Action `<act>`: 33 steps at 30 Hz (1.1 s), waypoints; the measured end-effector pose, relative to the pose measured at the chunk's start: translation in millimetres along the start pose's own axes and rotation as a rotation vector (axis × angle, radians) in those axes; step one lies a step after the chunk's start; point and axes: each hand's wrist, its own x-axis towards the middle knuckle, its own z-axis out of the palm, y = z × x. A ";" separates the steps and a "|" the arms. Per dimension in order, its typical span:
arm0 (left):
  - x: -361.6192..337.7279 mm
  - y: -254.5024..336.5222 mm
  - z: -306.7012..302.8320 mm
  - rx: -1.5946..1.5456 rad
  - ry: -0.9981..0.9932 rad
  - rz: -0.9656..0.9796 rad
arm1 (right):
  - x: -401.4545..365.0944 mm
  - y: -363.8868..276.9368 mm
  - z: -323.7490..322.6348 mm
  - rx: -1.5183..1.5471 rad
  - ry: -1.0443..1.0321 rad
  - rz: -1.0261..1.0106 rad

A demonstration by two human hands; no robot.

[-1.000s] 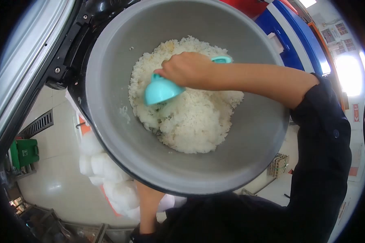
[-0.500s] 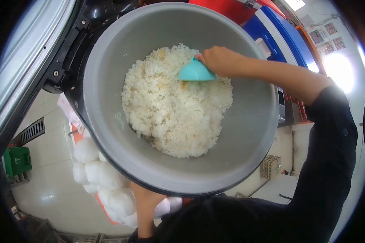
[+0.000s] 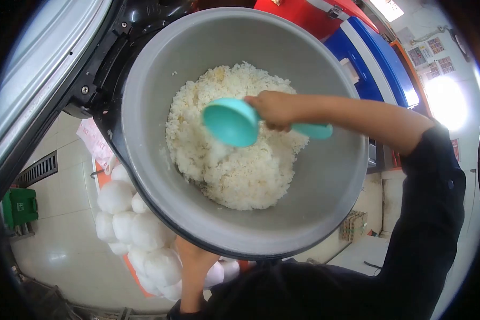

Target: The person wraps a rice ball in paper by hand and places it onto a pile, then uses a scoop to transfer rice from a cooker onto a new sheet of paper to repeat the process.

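Observation:
A large grey rice cooker pot holds a heap of cooked white rice. My right hand is closed around the handle of a teal scoop, whose handle end sticks out on the right. The scoop's bowl is tilted above the rice, its hollow side showing, and a blurred clump of rice lies just under its lip. Below the pot's near rim is my left hand; its fingers are hidden by the rim, next to white rounded bags.
Several stuffed white bags are stacked on an orange surface at lower left. The cooker's open lid rises on the left. Red and blue cooler boxes stand behind the pot. A green bin is on the floor.
My right hand has lifted the scoop off the rice and moved it left, tipping its bowl so the hollow shows. My left hand stays below the rim.

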 end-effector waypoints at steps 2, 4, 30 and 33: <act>0.0 0.4 -2.8 -0.082 -0.061 -0.082 | 4.0 -23.1 -3.6 0.072 0.048 0.081; 1.0 1.8 -3.7 -0.167 -0.115 -0.152 | 6.0 -25.1 -9.8 0.135 0.111 0.162; -22.4 -30.8 -2.1 0.047 -0.125 -0.006 | 23.4 -45.5 124.3 0.112 0.136 -0.039; -19.4 -25.8 -2.2 0.052 -0.128 0.011 | 5.3 -63.5 97.3 0.385 -0.016 0.193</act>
